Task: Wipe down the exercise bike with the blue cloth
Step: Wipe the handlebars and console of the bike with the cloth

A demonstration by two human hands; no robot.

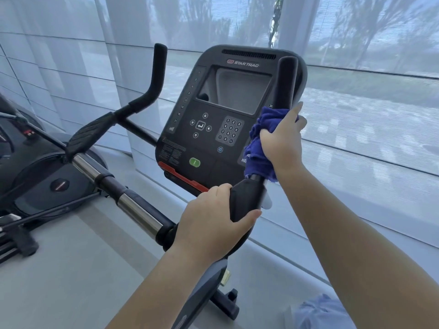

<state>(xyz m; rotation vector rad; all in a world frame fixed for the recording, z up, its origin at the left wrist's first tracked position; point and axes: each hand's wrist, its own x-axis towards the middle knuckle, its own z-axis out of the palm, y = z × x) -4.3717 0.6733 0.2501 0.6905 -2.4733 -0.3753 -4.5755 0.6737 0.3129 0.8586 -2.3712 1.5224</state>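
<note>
The exercise bike fills the middle of the view, its black console facing me. My right hand is closed around the blue cloth, which is wrapped about the upright right handlebar just below its black foam top. My left hand grips the lower bend of that same handlebar, below the cloth. The left handlebar stands bare at the upper left, and a chrome-and-black crossbar runs down toward my left hand.
Another black gym machine stands on the floor at the left. Sheer window blinds close off the space behind and to the right of the bike. The bike's base foot rests on the pale floor below. Light blue fabric shows at the bottom right.
</note>
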